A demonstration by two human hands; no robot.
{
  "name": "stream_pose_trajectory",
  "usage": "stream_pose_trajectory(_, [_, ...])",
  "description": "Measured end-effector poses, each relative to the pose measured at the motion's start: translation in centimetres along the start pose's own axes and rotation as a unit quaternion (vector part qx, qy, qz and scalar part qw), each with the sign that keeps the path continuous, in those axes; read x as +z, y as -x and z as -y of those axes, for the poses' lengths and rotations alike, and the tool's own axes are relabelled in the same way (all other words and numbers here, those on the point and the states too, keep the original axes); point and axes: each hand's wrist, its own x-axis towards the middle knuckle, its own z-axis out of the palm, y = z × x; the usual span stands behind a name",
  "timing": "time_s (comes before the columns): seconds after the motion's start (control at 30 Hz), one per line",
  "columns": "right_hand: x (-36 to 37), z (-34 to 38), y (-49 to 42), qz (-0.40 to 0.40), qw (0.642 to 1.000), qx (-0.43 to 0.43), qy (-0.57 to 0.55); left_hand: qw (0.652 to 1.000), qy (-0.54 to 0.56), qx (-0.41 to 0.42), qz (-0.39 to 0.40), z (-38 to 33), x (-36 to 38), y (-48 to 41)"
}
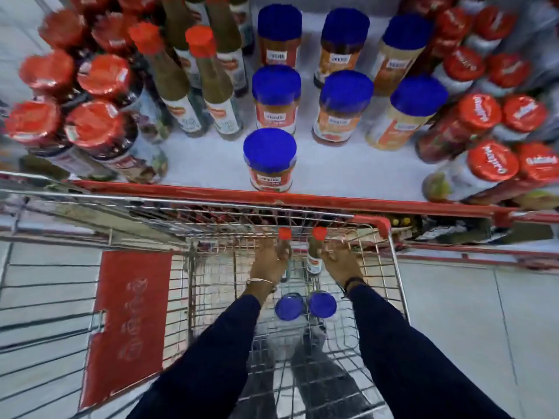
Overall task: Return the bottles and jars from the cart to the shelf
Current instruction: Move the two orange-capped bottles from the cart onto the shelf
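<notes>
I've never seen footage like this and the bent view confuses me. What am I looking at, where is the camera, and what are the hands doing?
There is one picture, from a wide-angle camera worn on a person's head, looking down; the lens bends the edges. No machine is involved. Both arms reach into a wire shopping cart. The left hand grips one red-capped bottle, and the right hand grips another. Two blue-lidded jars remain in the cart. Above is the store shelf, stocked with blue-lidded jars, red-lidded jars and red-capped bottles.

Blue-lidded jars (306, 305) in silver wire cart (396, 267); red-capped bottles (314, 252); red-edged white shelf (211, 164).
</notes>
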Motion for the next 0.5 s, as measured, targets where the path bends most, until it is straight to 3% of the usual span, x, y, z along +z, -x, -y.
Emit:
stream_pose_trajectory(0.3, [3.2,-0.7,-3.0,-0.037,0.979,-0.038,-0.197,0.987,0.099,-0.056,-0.115,-0.1,3.8,-3.5])
stream_pose_trajectory(0.4, [3.3,-1.0,-2.7,-0.062,0.959,-0.041,-0.272,0.985,0.099,-0.043,-0.135,0.2,4.2,-4.0])
stream_pose_trajectory(0.5, [3.2,-1.4,-2.4,-0.064,0.960,-0.041,-0.268,0.984,0.088,-0.013,-0.155,0.6,4.1,-3.4])
